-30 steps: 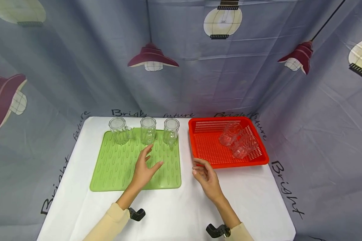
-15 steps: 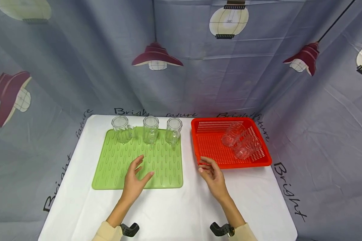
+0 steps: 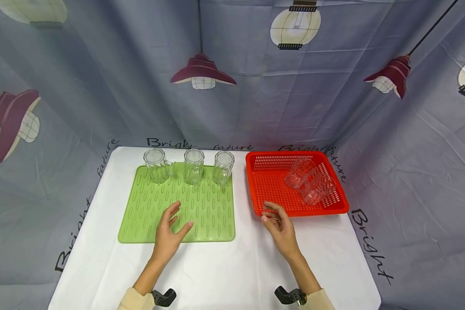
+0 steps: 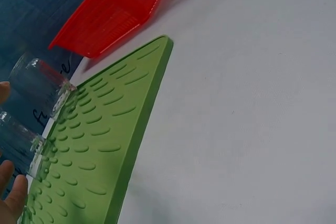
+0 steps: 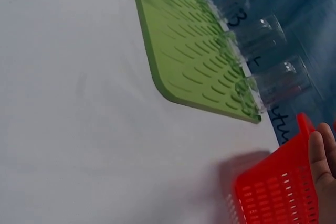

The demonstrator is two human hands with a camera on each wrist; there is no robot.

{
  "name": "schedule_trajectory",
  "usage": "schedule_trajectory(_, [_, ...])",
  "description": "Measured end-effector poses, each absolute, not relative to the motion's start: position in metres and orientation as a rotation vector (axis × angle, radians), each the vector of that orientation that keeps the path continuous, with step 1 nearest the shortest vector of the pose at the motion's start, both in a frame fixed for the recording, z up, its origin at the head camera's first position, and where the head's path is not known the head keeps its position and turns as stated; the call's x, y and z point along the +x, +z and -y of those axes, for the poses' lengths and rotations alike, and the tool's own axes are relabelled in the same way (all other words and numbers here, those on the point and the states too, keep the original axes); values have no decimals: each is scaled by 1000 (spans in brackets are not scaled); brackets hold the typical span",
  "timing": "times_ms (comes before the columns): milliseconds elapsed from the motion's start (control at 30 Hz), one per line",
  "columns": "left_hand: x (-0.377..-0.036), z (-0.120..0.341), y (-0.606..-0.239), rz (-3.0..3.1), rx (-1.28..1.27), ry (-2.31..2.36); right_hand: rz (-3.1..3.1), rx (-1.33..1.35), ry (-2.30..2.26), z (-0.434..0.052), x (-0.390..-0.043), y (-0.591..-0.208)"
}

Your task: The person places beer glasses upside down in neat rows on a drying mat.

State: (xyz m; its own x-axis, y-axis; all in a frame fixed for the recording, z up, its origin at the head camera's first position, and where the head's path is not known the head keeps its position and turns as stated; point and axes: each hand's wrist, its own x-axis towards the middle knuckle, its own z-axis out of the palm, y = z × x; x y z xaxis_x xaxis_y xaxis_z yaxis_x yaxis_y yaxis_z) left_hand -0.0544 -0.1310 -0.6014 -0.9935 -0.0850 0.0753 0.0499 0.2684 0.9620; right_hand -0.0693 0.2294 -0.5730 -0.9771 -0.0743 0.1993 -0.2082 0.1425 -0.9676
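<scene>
Since the earlier frames the left hand (image 3: 167, 234) has drawn back from the row of glasses toward the near edge of the green mat (image 3: 147, 219), and the right hand (image 3: 280, 226) has moved forward to the near left corner of the red basket (image 3: 255, 189).

The left hand now hovers over the mat at about 6 o'clock from the middle glass, fingers spread and relaxed, holding nothing. The right hand has loosely bent fingers just at the basket rim; it grips nothing, and I cannot tell if it touches the rim.

Three glasses (image 3: 193, 166) stand upside down in a line at the far side of the mat, at 12 o'clock. Two glasses in the basket (image 3: 310, 184) lie on their sides, at about 2 o'clock from the right hand. So I judge three of five are placed and two remain.
</scene>
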Motion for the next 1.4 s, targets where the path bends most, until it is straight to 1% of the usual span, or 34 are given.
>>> schedule_trajectory(233, [-52,128,-601,2416,59,-1872,2342,267,1923,-239,-74,-570])
schedule_trajectory(467, [-52,128,-602,2421,80,-1888,2351,232,1835,-263,-84,-566])
schedule_trajectory(833, [-50,127,-603,2418,99,-1899,2380,9,1685,-299,-105,-566])
schedule_trajectory(1200, [-50,131,-607,2397,64,-1910,2330,-45,1546,-324,-123,-556])
schedule_trajectory(1400, [-51,137,-607,2410,82,-1890,2302,-78,1511,-329,-124,-546])
